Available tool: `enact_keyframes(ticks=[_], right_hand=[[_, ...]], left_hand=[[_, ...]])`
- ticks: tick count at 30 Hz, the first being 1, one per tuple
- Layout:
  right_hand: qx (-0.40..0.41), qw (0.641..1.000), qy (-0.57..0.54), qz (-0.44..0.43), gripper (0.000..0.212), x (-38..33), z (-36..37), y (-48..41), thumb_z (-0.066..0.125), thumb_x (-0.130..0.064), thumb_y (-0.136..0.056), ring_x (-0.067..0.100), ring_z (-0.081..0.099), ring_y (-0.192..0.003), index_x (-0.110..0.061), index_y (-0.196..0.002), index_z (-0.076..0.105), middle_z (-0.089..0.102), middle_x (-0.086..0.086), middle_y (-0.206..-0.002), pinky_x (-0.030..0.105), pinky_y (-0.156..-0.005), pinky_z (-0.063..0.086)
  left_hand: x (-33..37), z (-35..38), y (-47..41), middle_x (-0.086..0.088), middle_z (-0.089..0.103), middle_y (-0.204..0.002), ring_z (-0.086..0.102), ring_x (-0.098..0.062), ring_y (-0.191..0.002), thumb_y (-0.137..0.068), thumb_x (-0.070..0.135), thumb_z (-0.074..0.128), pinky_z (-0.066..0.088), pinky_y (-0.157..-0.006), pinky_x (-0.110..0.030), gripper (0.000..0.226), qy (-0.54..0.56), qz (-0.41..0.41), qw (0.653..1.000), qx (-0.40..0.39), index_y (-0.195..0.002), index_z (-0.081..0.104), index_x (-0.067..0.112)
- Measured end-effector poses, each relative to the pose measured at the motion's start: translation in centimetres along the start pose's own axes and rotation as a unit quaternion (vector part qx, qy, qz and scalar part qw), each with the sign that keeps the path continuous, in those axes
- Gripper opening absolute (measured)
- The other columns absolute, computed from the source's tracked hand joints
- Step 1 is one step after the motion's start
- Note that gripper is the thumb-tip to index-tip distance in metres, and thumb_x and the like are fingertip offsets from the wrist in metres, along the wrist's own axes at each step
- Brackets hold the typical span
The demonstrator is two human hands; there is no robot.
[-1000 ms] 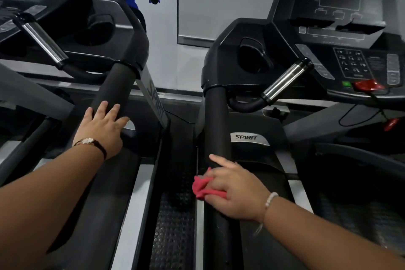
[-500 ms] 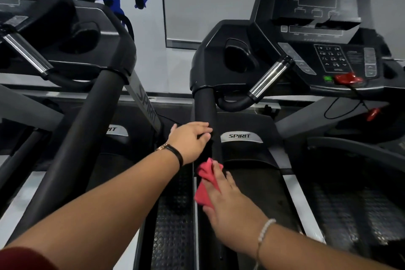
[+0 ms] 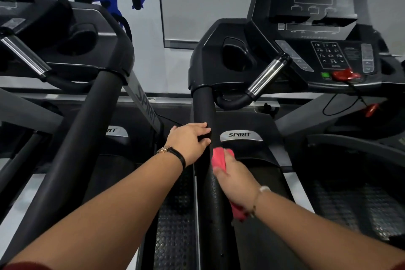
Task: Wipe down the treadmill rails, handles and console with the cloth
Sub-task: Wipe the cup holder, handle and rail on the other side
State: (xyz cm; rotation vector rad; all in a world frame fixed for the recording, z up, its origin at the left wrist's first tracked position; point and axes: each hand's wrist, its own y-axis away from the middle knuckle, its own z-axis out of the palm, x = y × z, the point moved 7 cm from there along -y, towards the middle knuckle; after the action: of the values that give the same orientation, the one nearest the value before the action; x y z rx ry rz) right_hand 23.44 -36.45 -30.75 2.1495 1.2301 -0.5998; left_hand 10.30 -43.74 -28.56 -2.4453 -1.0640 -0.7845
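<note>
Left hand (image 3: 190, 140) grip wrapped around the black padded side rail (image 3: 202, 112) of the right-hand treadmill, fingers curled over its top. Right hand (image 3: 235, 178) grip closed on the crumpled pink-red cloth (image 3: 219, 158), pressing it against the same rail just below the left hand. Dark grey console (image 3: 317, 28) sits up right, well apart from both hands.

Left hand (image 3: 190, 141): extended forward from lower left, palm down, fingers curled over the black rail (image 3: 202, 114), thumb below. Watch strap on the wrist. Right hand (image 3: 235, 174): extended from lower right, just behind and beside the left hand, closed around the red cloth (image 3: 219, 158) against the same rail. Beaded bracelet on the wrist. Both forearms bare, converging forward.
</note>
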Motion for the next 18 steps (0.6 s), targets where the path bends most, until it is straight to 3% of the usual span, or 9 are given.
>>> enact_keyframes(ticks=[3,5,8,10,12,14,17,18], right_hand=[[-0.046,0.986,-0.159,0.019,0.041,2.3,1.6,1.1,0.052,-0.029,-0.093,0.021,0.055,-0.108,-0.016,-0.131,0.046,0.059,0.007,-0.116,0.031,-0.097,0.041],[-0.101,0.940,-0.320,0.069,0.034,2.7,2.8,0.6,0.061,-0.041,-0.086,0.017,0.057,-0.094,-0.013,-0.107,0.060,0.065,0.013,-0.103,0.037,-0.092,0.044],[-0.148,0.864,-0.463,0.129,0.044,1.8,2.8,-1.9,0.053,-0.043,-0.091,0.018,0.065,-0.099,-0.006,-0.112,0.064,0.070,0.013,-0.107,0.034,-0.094,0.049],[-0.116,0.873,-0.453,0.140,0.052,0.8,0.9,-4.7,0.051,-0.047,-0.091,0.024,0.064,-0.101,-0.003,-0.116,0.062,0.067,0.014,-0.112,0.036,-0.095,0.048],[-0.081,0.911,-0.374,0.155,0.067,0.0,-0.8,-6.9,0.050,-0.060,-0.086,0.024,0.058,-0.108,-0.004,-0.122,0.058,0.061,0.011,-0.123,0.036,-0.104,0.041],[-0.064,0.934,-0.313,0.157,0.068,-0.1,-1.4,-7.3,0.043,-0.060,-0.089,0.023,0.056,-0.111,-0.003,-0.124,0.056,0.060,0.008,-0.122,0.030,-0.103,0.037],[-0.035,0.924,-0.340,0.169,0.061,0.5,-0.7,-7.2,0.037,-0.048,-0.096,0.034,0.055,-0.116,0.005,-0.122,0.055,0.062,0.012,-0.120,0.035,-0.103,0.039],[-0.035,0.926,-0.340,0.161,0.056,0.6,-0.4,-6.7,0.036,-0.046,-0.097,0.033,0.061,-0.104,0.001,-0.110,0.064,0.067,0.014,-0.108,0.036,-0.098,0.041]], left_hand=[[-0.5,-0.1,0.0,0.020,0.053,-0.131,0.044,0.000,-0.125,-0.084,0.026,0.067,0.025,-0.114,-0.031,0.035,0.058,-0.010,0.998,0.014,-0.119,0.063,0.029],[-0.4,-0.3,-0.1,0.020,0.053,-0.131,0.044,0.001,-0.125,-0.084,0.025,0.067,0.026,-0.112,-0.025,0.035,0.055,-0.011,0.998,0.012,-0.119,0.063,0.029],[-0.2,-0.2,-0.2,0.020,0.052,-0.132,0.043,0.001,-0.126,-0.084,0.026,0.067,0.025,-0.114,-0.033,0.036,0.042,-0.004,0.999,0.004,-0.120,0.062,0.030],[-0.3,0.0,-0.1,0.020,0.050,-0.133,0.042,0.001,-0.127,-0.085,0.027,0.066,0.023,-0.115,-0.038,0.037,0.044,-0.006,0.999,0.001,-0.121,0.061,0.031],[-0.5,0.1,0.0,0.022,0.050,-0.133,0.041,0.002,-0.127,-0.086,0.026,0.066,0.022,-0.115,-0.040,0.037,0.057,-0.013,0.998,0.005,-0.122,0.061,0.031],[-0.5,0.2,0.1,0.023,0.049,-0.133,0.040,0.002,-0.127,-0.086,0.027,0.065,0.022,-0.115,-0.040,0.037,0.058,-0.016,0.998,0.007,-0.122,0.060,0.032],[-0.6,0.2,0.1,0.024,0.050,-0.132,0.040,0.002,-0.127,-0.086,0.027,0.066,0.022,-0.115,-0.040,0.036,0.062,-0.019,0.998,0.006,-0.121,0.061,0.033],[-0.6,0.2,0.0,0.024,0.050,-0.132,0.041,0.002,-0.127,-0.085,0.027,0.066,0.022,-0.115,-0.040,0.036,0.064,-0.019,0.998,0.007,-0.120,0.061,0.033]])
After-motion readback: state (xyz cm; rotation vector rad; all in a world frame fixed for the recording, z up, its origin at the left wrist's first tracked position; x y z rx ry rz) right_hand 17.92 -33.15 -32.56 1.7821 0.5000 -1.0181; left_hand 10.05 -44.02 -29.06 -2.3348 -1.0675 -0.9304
